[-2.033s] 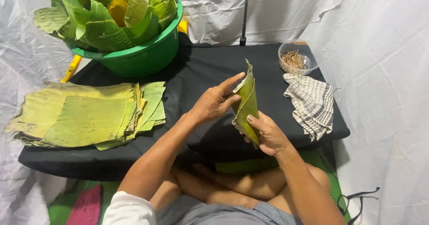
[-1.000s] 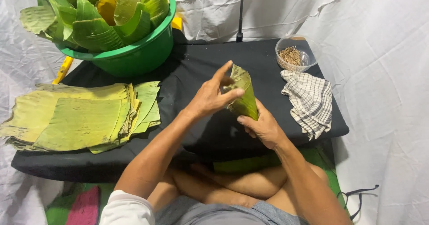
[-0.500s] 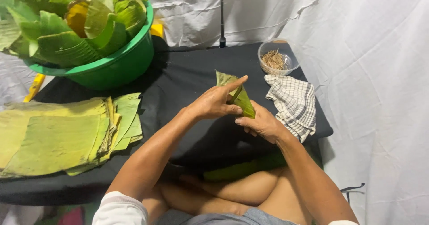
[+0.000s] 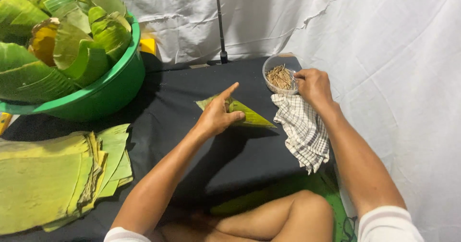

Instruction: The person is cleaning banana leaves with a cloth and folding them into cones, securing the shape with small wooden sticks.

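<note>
Head view is showing the left hand (image 4: 217, 117) pressing down on a folded leaf packet (image 4: 240, 113), which is lying on the black cloth of the low table (image 4: 168, 112). Fingers are curling together over the packet's near end while the index finger is pointing straight out, so the fold is probably being pinned flat to keep it from springing open. Beyond the packet, toward the table's far corner, the right hand (image 4: 312, 86) is dipping into a small clear bowl (image 4: 281, 74) of thin wooden sticks; its fingertips are bunching together at the rim, though whether a stick is pinched between them I cannot tell. Between bowl and packet a checked cloth (image 4: 302, 131) is draping over the table's edge, staying within easy reach. On the packet's other side a green tub (image 4: 105, 95) is holding rolled leaves, and nearer the person than the tub a stack of flat leaves (image 4: 53, 179) is lying ready on the table
</note>
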